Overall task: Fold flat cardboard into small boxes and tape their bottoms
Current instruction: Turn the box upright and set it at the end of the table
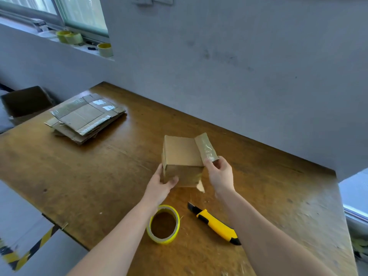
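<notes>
One small box (pixel 182 162), clamped at its near corner in left hand (pixel 162 183) to steady it on table (pixel 119 176). Taped flap (pixel 206 147) pinched by right hand (pixel 220 174) fingertips, probably for folding shut. Tape roll (pixel 163 224), knife (pixel 215 224) just behind wrists, kept handy.

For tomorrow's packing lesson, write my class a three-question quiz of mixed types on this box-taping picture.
1. True or false: the tape roll lies flat on the table.
2. Which hand pinches the box's taped flap?
3. The knife lies: A) left of the roll, B) right of the roll, C) on the flat cardboard stack.

Key: 1. True. 2. The right hand; the left hand steadies the box. 3. B.
</notes>
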Motion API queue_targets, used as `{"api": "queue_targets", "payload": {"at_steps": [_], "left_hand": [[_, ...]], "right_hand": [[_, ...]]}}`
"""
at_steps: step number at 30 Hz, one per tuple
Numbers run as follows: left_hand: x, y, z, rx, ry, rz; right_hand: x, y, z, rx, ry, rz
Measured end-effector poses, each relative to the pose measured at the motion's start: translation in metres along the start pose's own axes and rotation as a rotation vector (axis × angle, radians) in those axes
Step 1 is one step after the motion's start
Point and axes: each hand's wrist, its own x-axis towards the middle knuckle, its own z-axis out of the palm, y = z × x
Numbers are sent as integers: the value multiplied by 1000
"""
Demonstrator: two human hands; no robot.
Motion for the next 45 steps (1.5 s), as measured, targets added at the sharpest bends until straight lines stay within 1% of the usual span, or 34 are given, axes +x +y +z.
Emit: {"api": "queue_targets", "payload": {"at_steps": [3, 5, 6, 7, 9, 11, 12, 13, 14, 15, 17, 18, 19, 21, 22, 23, 24, 27, 32, 36, 45], "left_hand": [[0, 1, 2, 198, 36, -57], [1, 6, 5, 361, 63, -38], [1, 8, 6, 396, 64, -11], [-1, 12, 8, 375, 46, 2], [-4, 20, 9, 160, 0, -65], [-7, 26, 7, -45, 7, -149], [-8, 28, 5, -64, 8, -157], [-8, 28, 3, -34, 8, -149], [-6, 26, 0, 36, 13, -133], [-5, 24, -3, 117, 24, -116], [-4, 23, -5, 259, 63, -66], [-2, 22, -5, 304, 74, -50], [-1, 22, -4, 333, 77, -35], [1, 25, 1, 393, 79, 18], [1, 28, 5, 428, 76, 46], [2, 31, 10, 469, 75, 85], [4, 33, 15, 515, 71, 127], [7, 42, 40, 601, 25, 222], [3, 51, 112, 706, -183, 300], [-2, 50, 181, 811, -266, 375], [-10, 44, 336, 1058, -401, 451]], "right_hand": [[-8, -1, 8, -281, 57, -243], [-16, 3, 13, -522, 91, -455], [-21, 5, 15, -624, 85, -554], [-24, 8, 18, -694, 57, -625], [-27, 12, 23, -766, -32, -690], [-28, 15, 27, -804, -180, -663], [-29, 17, 28, -803, -257, -631], [-31, 18, 29, -784, -296, -589], [-34, 18, 30, -742, -277, -547], [-36, 19, 31, -698, -208, -517], [-33, 21, 29, -687, 27, -491], [-32, 21, 27, -704, 138, -449], [-31, 19, 24, -698, 211, -369], [-28, 15, 15, -596, 226, -130], [-26, 14, 9, -527, 200, -50], [-24, 15, 4, -489, 173, -28], [-24, 15, -2, -485, 169, -43], [-22, 16, -27, -431, 247, -71], [-15, 19, -91, -377, 394, -69], [-8, 26, -151, -378, 466, -76], [28, 53, -293, -600, 490, -91]]}}
